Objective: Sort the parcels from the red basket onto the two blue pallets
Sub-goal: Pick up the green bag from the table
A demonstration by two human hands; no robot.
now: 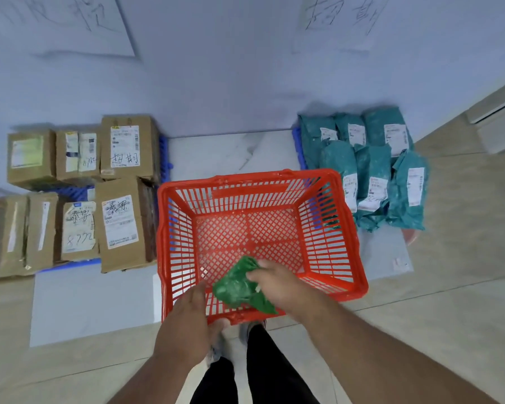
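The red basket (pixel 330 228) stands on the floor in front of me. My right hand (pixel 277 282) grips a crumpled green bag parcel (pixel 239 287) over the basket's near edge. My left hand (pixel 187 319) holds the basket's near rim, thumb under it. No other parcel shows on the basket's mesh floor. Several cardboard box parcels (pixel 120 223) cover the left blue pallet (pixel 73 192). Several teal bag parcels (pixel 370 170) lie on the right blue pallet (pixel 298 144), which is mostly hidden beneath them.
Two white sheets with handwriting hang on the wall, one (pixel 70 21) above the boxes, one (pixel 341 18) above the bags. A pale mat (pixel 85 301) lies on the tiled floor. My legs and shoes (pixel 254 360) stand just behind the basket.
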